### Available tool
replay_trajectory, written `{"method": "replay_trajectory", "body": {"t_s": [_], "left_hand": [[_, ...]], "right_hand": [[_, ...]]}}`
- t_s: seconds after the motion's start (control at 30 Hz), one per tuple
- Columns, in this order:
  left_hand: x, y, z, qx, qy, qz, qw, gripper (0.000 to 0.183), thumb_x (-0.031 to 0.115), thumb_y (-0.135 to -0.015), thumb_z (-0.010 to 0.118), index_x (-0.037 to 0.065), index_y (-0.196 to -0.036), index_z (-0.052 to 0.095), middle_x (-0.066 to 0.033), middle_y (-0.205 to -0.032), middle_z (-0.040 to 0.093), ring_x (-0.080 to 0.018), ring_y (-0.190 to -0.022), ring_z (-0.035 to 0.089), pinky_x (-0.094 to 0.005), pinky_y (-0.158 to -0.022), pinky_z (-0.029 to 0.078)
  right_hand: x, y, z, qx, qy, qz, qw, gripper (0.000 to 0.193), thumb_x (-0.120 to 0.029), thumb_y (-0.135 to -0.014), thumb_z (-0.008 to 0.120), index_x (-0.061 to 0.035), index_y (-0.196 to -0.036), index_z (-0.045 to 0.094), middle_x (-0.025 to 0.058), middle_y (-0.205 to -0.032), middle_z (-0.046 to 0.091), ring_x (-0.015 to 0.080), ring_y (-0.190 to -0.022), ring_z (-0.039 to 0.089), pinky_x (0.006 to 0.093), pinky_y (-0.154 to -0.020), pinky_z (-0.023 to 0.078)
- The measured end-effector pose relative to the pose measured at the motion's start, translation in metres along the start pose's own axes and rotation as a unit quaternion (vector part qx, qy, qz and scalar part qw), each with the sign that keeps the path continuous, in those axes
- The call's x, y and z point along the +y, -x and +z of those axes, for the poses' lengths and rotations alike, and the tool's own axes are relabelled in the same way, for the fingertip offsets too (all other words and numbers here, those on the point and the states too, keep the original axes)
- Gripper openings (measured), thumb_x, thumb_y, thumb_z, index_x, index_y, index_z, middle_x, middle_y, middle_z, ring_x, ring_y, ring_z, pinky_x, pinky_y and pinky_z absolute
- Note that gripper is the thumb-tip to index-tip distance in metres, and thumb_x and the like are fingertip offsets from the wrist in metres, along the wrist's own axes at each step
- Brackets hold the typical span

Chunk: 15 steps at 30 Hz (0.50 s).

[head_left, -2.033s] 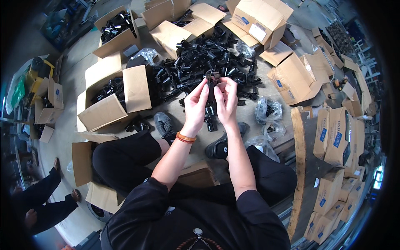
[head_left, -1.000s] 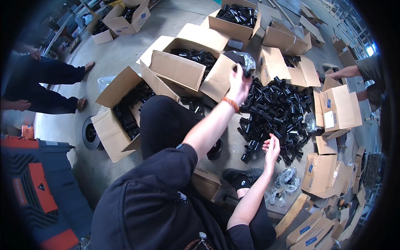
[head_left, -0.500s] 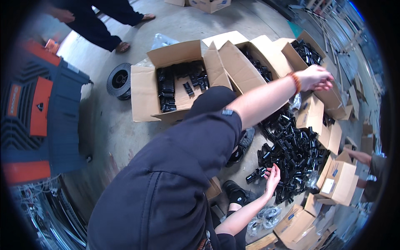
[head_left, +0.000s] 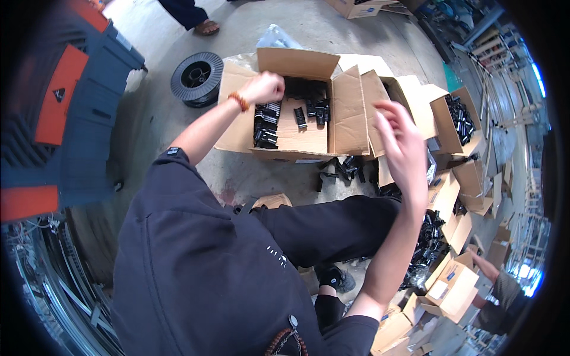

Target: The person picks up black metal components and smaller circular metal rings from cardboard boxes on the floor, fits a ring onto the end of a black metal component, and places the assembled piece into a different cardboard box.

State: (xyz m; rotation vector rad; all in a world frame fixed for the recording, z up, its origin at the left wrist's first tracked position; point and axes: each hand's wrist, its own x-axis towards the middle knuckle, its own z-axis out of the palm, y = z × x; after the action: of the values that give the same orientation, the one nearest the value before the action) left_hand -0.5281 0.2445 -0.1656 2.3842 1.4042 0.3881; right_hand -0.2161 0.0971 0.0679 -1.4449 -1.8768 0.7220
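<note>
My left hand [head_left: 265, 88], with a beaded bracelet at the wrist, is closed above the left part of an open cardboard box [head_left: 350, 118]. Its fingers hide whatever they hold, if anything. Inside that box, black plastic parts [head_left: 266, 124] stand in a row along the left wall, and several more lie at the back and right. My right hand [head_left: 402, 142] hangs in the air right of the box's right flap, thumb and fingers apart, with nothing visible in it. Below it, my forearm and leg partly cover a loose heap of black parts [head_left: 428, 240] on the floor.
Another open box of black parts [head_left: 460, 118] stands at the far right. A black wire spool [head_left: 197, 77] lies left of the box, near a grey and orange cabinet [head_left: 89, 89]. Opened cartons [head_left: 454, 288] line the right, beside another person's arm [head_left: 484, 264]. A sandalled foot [head_left: 206, 27] shows at the top.
My body has turned left. My left hand has swung from the far-right boxes to the near box, and my right hand has risen from the heap toward that box's right flap.
</note>
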Motion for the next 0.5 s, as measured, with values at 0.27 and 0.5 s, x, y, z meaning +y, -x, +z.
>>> {"method": "replay_trajectory", "body": {"t_s": [0.27,0.5], "left_hand": [[0.008,0.113,0.114,-0.168,-0.202,0.044,0.964,0.028,0.016,-0.073,0.067,0.012,-0.099,0.059,-0.0043,-0.092,0.061,-0.0206,-0.092,0.06,-0.0374,-0.076,0.042],[0.011,0.11,0.114,-0.036,-0.236,0.088,0.967,0.042,0.015,-0.066,0.071,0.009,-0.105,0.056,-0.0059,-0.102,0.054,-0.0227,-0.102,0.053,-0.0364,-0.083,0.04]], "right_hand": [[0.088,-0.089,0.21,-0.093,0.15,0.033,0.984,0.026,-0.029,-0.09,0.054,-0.0109,-0.103,0.066,0.0184,-0.098,0.069,0.0359,-0.096,0.065,0.0468,-0.084,0.052],[0.187,-0.003,0.24,-0.195,0.143,0.26,0.935,0.036,-0.033,-0.088,0.06,-0.0089,-0.114,0.066,0.016,-0.104,0.07,0.028,-0.103,0.065,0.038,-0.092,0.049]]}}
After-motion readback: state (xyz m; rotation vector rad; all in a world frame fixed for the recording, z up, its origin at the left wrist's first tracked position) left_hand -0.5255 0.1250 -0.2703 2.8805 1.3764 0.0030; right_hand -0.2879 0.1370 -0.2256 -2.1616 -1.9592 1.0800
